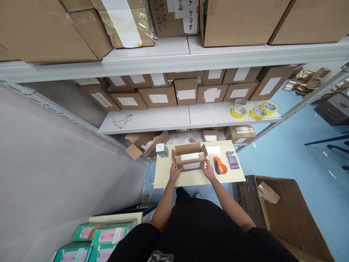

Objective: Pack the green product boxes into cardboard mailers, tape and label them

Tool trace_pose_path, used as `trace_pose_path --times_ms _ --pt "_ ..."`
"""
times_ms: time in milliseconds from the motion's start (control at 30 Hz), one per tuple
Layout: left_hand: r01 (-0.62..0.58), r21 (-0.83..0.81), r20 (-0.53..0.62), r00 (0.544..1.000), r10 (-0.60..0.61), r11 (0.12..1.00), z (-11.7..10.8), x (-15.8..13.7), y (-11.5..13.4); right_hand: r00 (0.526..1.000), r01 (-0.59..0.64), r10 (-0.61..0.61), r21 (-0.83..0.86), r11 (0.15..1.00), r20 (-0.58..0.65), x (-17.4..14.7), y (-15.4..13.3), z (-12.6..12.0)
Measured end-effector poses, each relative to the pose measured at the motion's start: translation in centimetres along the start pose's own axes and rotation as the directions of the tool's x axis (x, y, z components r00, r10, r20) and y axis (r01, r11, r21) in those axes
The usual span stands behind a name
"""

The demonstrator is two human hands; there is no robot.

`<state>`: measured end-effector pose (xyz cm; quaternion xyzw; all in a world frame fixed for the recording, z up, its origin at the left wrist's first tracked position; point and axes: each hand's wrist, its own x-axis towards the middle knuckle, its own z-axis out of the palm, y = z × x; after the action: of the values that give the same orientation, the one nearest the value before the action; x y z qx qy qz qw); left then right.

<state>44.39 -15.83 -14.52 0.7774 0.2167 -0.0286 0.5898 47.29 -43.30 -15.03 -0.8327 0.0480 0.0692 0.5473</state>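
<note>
A small cardboard box (pixel 178 159) with raised flaps and white labels on its near side stands on the pale yellow tabletop (pixel 163 178). My left hand (pixel 175 172) grips its near left corner, fingers closed against the cardboard. At the near right corner, my right hand (pixel 208 170) holds it in the same way. The box's inside is mostly hidden. To the right lies an orange tape dispenser (pixel 220 166), beside a blurred purple item (pixel 233 160). A white paper (pixel 213 150) is just behind. Left of the box is a small white-and-green carton (pixel 162 150).
Ahead, a metal shelf (pixel 152 118) carries labelled cartons, clear eyeglasses (pixel 122 120) and several yellow tape rolls (pixel 257 113). A large open carton (pixel 291 211) stands at right on the blue floor. Green-and-pink packages (pixel 109 235) are stacked lower left, near the grey wall (pixel 68 153).
</note>
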Motion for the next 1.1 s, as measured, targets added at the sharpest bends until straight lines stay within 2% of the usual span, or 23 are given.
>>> trace_pose_path --times_ms 100,200,300,400,467,533,600,667,767,867,933,1000,1100 --pt "0.124 0.088 0.105 0.986 -0.133 0.988 0.2 -0.7 -0.9 0.981 -0.161 0.172 -0.121 0.979 0.086 -0.7 1.7 0.3" --pt "0.158 0.115 0.12 0.978 -0.171 0.981 0.1 -1.6 -1.5 0.975 -0.186 0.198 -0.111 0.976 0.105 -1.3 2.6 0.5" --pt "0.042 0.114 0.004 0.999 -0.042 0.993 -0.8 -2.5 -0.6 0.986 -0.149 0.153 -0.061 0.987 0.071 -1.7 1.7 0.0" --pt "-0.123 0.279 -0.159 0.972 0.172 0.952 -1.9 -3.2 1.8 0.999 -0.029 0.027 -0.075 0.997 -0.023 -1.8 -0.9 -0.9" --pt "-0.181 0.391 -0.15 0.955 0.256 0.903 -2.2 -3.3 3.7 0.993 0.077 -0.086 -0.116 0.99 -0.079 -1.7 -2.9 -1.3" --pt "-0.235 0.428 -0.054 0.957 0.284 0.873 -1.9 -3.0 5.3 0.983 0.168 -0.176 -0.127 0.978 -0.055 -1.3 -4.6 -1.2" --pt "-0.259 0.453 0.044 0.962 0.269 0.853 -1.3 -2.3 6.1 0.974 0.226 -0.223 -0.109 0.968 0.044 -0.6 -5.4 -0.9" --pt "-0.237 0.497 0.108 0.972 0.211 0.835 -0.7 -1.6 6.1 0.968 0.225 -0.21 -0.1 0.969 0.136 0.2 -5.4 -0.4" --pt "-0.205 0.526 0.167 0.976 0.137 0.825 -0.4 -0.8 5.1 0.979 0.101 -0.081 -0.101 0.99 0.189 1.4 -4.4 -0.4" --pt "-0.199 0.485 0.182 0.975 0.124 0.851 -1.2 -0.6 4.1 0.969 -0.024 0.035 -0.05 0.998 0.244 2.2 -3.3 -1.2" --pt "-0.204 0.481 0.189 0.974 0.127 0.853 -1.9 -1.0 3.7 0.959 -0.067 0.071 -0.023 0.997 0.275 2.5 -2.8 -1.7" --pt "-0.214 0.552 0.206 0.971 0.117 0.806 -2.3 -1.7 3.3 0.954 -0.06 0.062 -0.016 0.998 0.294 2.7 -2.4 -2.0" --pt "-0.165 0.728 0.149 0.986 0.082 0.665 -1.8 -3.0 2.7 0.95 0.031 -0.016 -0.041 0.999 0.313 3.2 -2.2 -1.6"
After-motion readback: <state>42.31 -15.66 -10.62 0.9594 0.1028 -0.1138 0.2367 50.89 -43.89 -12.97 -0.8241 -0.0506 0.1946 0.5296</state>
